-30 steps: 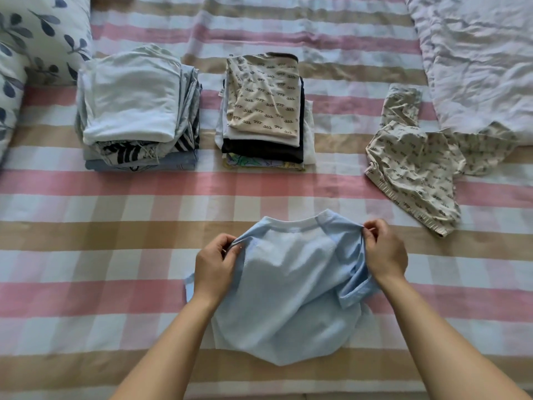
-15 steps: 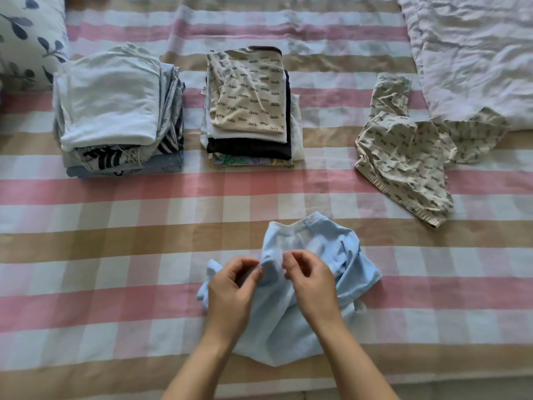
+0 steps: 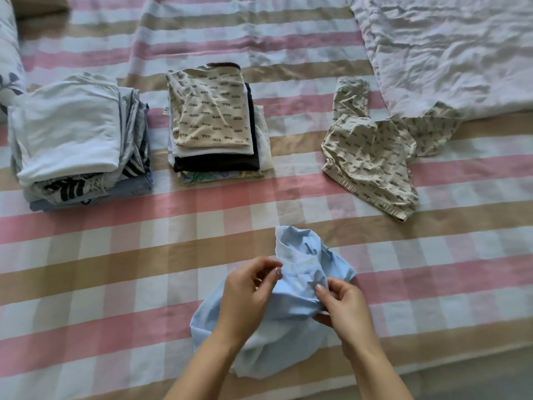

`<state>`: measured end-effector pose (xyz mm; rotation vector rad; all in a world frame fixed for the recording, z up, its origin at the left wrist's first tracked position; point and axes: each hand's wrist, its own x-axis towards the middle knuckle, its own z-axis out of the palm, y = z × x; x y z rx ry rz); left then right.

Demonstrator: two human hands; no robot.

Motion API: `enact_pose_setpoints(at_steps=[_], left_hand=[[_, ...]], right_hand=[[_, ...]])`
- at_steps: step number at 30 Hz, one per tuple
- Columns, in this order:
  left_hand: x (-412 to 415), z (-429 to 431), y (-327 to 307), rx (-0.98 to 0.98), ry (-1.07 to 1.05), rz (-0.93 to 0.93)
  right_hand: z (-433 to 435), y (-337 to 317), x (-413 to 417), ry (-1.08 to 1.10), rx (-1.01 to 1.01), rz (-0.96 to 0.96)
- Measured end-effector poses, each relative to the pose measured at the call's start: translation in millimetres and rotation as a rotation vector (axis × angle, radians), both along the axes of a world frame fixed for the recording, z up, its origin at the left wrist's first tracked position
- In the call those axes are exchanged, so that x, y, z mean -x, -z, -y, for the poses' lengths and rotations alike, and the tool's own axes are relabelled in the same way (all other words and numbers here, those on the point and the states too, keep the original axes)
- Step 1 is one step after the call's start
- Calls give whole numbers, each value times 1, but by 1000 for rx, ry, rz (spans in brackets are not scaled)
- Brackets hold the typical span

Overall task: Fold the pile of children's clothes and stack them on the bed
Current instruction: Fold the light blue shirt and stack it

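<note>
Pale-blue shirt [image 3: 288, 321] lies bunched on the checked bed [image 3: 115, 284], near edge, no longer spread by the shoulders as a second ago. Left hand [image 3: 248, 295] and right hand [image 3: 343, 307] have closed in together, each pinching its cloth; the fold seems to be restarting. Beyond: white-topped stack [image 3: 78, 137], beige-topped stack [image 3: 213, 119], patterned garment [image 3: 372, 157] unfolded.

BED [image 3: 115, 269], MID-FOLD: A shirt [image 3: 288, 327] lies nearest the camera, with the left hand [image 3: 245, 298] gripping its left side and the right hand [image 3: 343, 307] its right. Behind it and to the left, two stacks of folded clothes sit side by side but apart, the left stack [image 3: 78, 137] and the middle stack [image 3: 213, 122]. Well right of them lies an unfolded garment [image 3: 372, 160], its far edge meeting a quilt [image 3: 450, 50] in the far right corner. A pillow [image 3: 8, 53] lies along the left edge.
</note>
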<state>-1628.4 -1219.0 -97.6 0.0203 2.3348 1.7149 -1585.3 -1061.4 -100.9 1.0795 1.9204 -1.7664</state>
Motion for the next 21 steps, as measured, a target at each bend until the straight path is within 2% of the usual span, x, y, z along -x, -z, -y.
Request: enact_pose_setpoints(at_steps=[4, 9, 11, 13, 16, 19, 21], left_hand=[[53, -19, 24, 98, 71, 88], [92, -51, 70, 328, 307, 67], [100, -66, 83, 333, 410, 123], [104, -79, 92, 256, 482, 205], [111, -83, 98, 217, 568, 178], [117, -84, 101, 330, 676, 104], [118, -86, 100, 368, 677, 152]], right_hand=[[-34, 7, -21, 131, -12, 19], [-65, 31, -47, 233, -47, 86], [-70, 45, -55, 249, -43, 112], [-73, 57, -62, 272, -37, 116], [-71, 70, -67, 294, -20, 113], [-69, 73, -66, 307, 6, 119], [-67, 69, -64, 316, 0, 99]])
